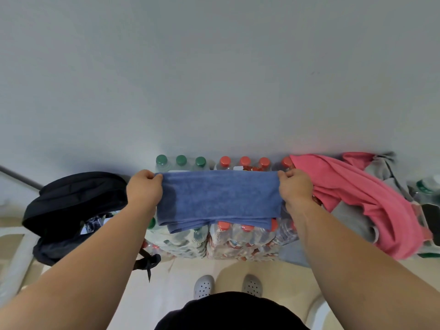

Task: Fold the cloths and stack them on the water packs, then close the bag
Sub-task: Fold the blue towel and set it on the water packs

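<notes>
Item one, blue cloth (217,198): terry, already doubled into several layers, lying flat across the tops of the water packs (242,244), its far edge near the back row of green caps (181,160) and red caps (244,160). Step in hand, as I judge it: folding this first cloth, or setting it square on the packs. Next move likely calls for one more fold or a release and smoothing, edges kept aligned so the stack sits level on the uneven bottle tops. My left hand (144,186): fingers curled, pinching the cloth's far left corner. My right hand (295,186): same, pinching the far right corner; the cloth is drawn taut between them. Item two, pink cloth (352,191): unfolded, heaped to the right, draped over the packs' edge and touching my right hand. Item three, grey cloth (352,220): crumpled under and beside the pink one. Item four, black bag (76,198): left of the packs, apparently open, not yet closed.
</notes>
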